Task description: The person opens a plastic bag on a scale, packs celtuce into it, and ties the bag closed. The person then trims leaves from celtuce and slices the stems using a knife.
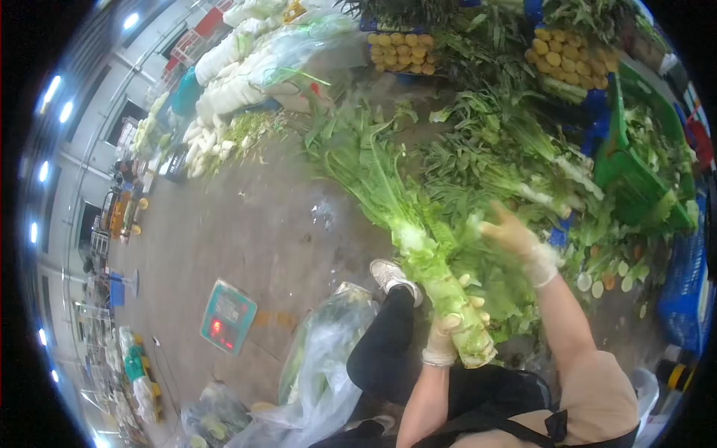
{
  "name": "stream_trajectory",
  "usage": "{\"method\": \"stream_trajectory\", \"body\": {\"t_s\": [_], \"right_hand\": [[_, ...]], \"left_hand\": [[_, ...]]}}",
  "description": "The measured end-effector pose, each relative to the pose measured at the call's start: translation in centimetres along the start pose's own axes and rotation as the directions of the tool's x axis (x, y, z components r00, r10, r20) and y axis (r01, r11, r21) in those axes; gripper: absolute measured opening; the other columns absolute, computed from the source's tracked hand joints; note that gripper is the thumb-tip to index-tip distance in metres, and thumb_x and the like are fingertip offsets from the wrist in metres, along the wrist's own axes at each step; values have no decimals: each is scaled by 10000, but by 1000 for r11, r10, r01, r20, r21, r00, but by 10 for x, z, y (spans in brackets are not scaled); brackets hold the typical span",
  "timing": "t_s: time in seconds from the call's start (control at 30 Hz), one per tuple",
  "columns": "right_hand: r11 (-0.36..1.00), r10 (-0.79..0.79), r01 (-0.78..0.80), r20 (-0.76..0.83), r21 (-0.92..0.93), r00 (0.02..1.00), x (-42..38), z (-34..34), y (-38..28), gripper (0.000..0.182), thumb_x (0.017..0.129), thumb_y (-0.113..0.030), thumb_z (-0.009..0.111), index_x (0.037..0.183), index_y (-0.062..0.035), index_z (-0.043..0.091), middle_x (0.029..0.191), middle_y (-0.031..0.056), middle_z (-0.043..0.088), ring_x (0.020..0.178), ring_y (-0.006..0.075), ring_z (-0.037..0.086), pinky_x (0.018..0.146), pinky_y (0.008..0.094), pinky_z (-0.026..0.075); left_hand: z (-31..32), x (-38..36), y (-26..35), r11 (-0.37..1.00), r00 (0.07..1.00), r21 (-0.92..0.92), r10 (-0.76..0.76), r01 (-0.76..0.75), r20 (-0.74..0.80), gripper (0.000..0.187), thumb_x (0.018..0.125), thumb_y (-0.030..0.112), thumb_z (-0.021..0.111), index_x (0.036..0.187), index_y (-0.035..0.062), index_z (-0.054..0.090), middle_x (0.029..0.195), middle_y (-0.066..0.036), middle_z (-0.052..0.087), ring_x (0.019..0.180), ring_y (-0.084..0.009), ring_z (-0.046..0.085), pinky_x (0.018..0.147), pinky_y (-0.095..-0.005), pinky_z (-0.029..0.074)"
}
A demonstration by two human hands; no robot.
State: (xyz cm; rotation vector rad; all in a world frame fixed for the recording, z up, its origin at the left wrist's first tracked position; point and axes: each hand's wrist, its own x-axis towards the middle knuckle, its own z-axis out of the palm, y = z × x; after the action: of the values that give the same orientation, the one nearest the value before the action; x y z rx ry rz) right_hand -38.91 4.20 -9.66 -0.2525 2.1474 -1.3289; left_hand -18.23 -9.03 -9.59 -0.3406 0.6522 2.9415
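A long stalk of leafy celtuce point(441, 287) slants across the middle, thick pale stem toward me and green leaves spreading away at the top. My left hand point(447, 332), in a pale glove, is wrapped round the stem near its cut end. To the right of the stalk, my right hand point(514, 235), also gloved, is raised with thumb and fingers apart beside loose leaves; it is slightly blurred. Whether a leaf touches its fingertips is hard to tell. Loose green leaves point(515, 295) lie below and between the hands.
More leafy stalks point(523, 183) lie at the right, near a green crate point(609, 164) and a blue crate point(686, 280). Stacked cut stems point(402, 54) stand behind. A digital scale point(228, 315) and a plastic bag of greens point(321, 373) are at the left. White radishes point(205, 145) lie farther off.
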Motion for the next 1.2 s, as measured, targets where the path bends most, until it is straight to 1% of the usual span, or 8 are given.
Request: {"method": "stream_trajectory", "body": {"t_s": [0.2, 0.47, 0.57, 0.83, 0.97, 1.03, 1.13, 1.2], "right_hand": [[948, 66, -78, 50, 310, 997, 50, 81, -110, 766, 856, -368, 614, 1418, 31, 280, 1359, 201, 452, 1234, 260, 448, 1038, 330, 338], [648, 117, -32, -58, 761, 991, 92, 101, -54, 351, 843, -277, 628, 1037, 14, 594, 874, 121, 637, 836, 194, 594, 711, 356, 473], [924, 73, 55, -318, 377, 945, 66, 88, -57, 372, 840, -273, 628, 1052, 28, 577, 897, 138, 634, 832, 221, 590, 706, 365, 462], [777, -138, 362, -421, 516, 897, 35, 74, -47, 412, 848, -195, 612, 1187, 22, 523, 1021, 99, 627, 911, 209, 555, 834, 323, 433], [832, -49, 121, -144, 541, 988, -26, 56, -36, 478, 842, -127, 594, 1275, 6, 444, 1080, 107, 612, 967, 199, 566, 887, 303, 447], [826, -385, 447, -235, 344, 892, -49, 73, 17, 546, 828, -155, 602, 1314, 10, 415, 1123, 129, 596, 1018, 210, 563, 931, 329, 444], [995, 73, -57, 204, -83, 976, -93, 23, 1, 710, 804, -235, 642, 1384, 25, 325, 1245, 176, 524, 1153, 258, 499, 1011, 374, 397], [593, 272, -53, 138, -803, 952, -94, -6, 6, 878, 768, -324, 700, 1426, 16, 229, 1345, 213, 427, 1255, 292, 409, 1059, 405, 346]], "left_hand": [[-1, -5, -4, 978, 996, 203, -33, 49, -81, 871, 659, 267, 753, 1373, 14, 323, 1032, -162, 615, 804, -272, 654, 739, -378, 563], [-7, -10, 5, 995, 996, 72, -59, 63, -60, 846, 652, 251, 742, 1349, 1, 334, 1013, -180, 603, 803, -288, 649, 675, -371, 579], [-11, -11, 1, 993, 995, -71, -96, 97, 27, 914, 661, 273, 740, 1387, -10, 262, 1011, -188, 591, 796, -296, 643, 663, -374, 569], [-3, -13, 4, 982, 972, -96, -142, 162, 187, 950, 673, 300, 739, 1394, -59, 235, 965, -202, 619, 724, -299, 645, 672, -348, 550], [-2, 1, 6, 990, 990, 48, -134, 133, 31, 820, 699, 281, 737, 1338, -39, 334, 983, -188, 628, 736, -284, 664, 616, -361, 577], [-4, 18, 15, 984, 995, 172, -22, 39, -97, 591, 756, 293, 708, 1199, -14, 465, 985, -188, 638, 763, -284, 675, 578, -359, 588], [0, 19, 37, 997, 993, -34, -78, 75, -88, 571, 768, 309, 704, 1181, -15, 483, 977, -182, 644, 759, -285, 675, 603, -360, 589], [3, 12, 46, 996, 994, -61, -70, 65, -83, 576, 772, 331, 704, 1178, -15, 486, 982, -173, 646, 772, -281, 675, 646, -361, 588]]}}
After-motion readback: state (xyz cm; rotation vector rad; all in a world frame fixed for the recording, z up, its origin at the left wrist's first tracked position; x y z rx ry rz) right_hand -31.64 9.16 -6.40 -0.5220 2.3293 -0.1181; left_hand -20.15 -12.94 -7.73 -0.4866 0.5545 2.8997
